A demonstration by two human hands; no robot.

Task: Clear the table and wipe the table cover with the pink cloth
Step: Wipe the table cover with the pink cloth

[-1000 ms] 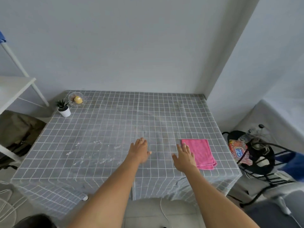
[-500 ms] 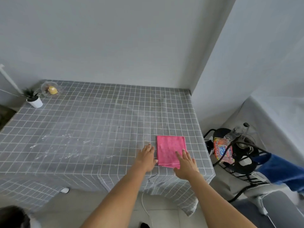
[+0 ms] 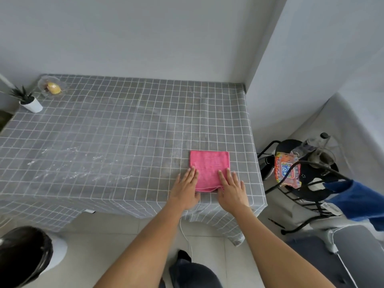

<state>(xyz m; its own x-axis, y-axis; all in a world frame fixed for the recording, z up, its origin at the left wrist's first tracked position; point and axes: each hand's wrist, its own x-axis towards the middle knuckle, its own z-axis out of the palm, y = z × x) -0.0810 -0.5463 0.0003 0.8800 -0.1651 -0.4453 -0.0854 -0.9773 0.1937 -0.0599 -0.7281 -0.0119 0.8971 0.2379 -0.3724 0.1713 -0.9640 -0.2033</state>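
A folded pink cloth point(image 3: 208, 166) lies flat near the front right corner of the grey checked table cover point(image 3: 116, 129). My left hand point(image 3: 186, 188) rests palm down along the cloth's left edge, fingers straight and just touching it. My right hand point(image 3: 231, 189) lies flat over the cloth's near right corner. Neither hand grips anything. White smears point(image 3: 68, 163) mark the cover's left half. A small potted plant in a white pot point(image 3: 29, 100) and a clear glass dish holding a yellow object point(image 3: 52, 87) stand at the far left corner.
The table sits against a grey wall, with a wall corner at its right. A black wire chair point(image 3: 301, 177) loaded with a colourful packet, bottles and blue fabric stands to the right. A dark round bin point(image 3: 22, 254) is on the floor at lower left. A white cable hangs below the table edge.
Both hands moved right and forward from bare cover onto the pink cloth's near edge. The view shifted right, so the plant and dish now sit at the far left.
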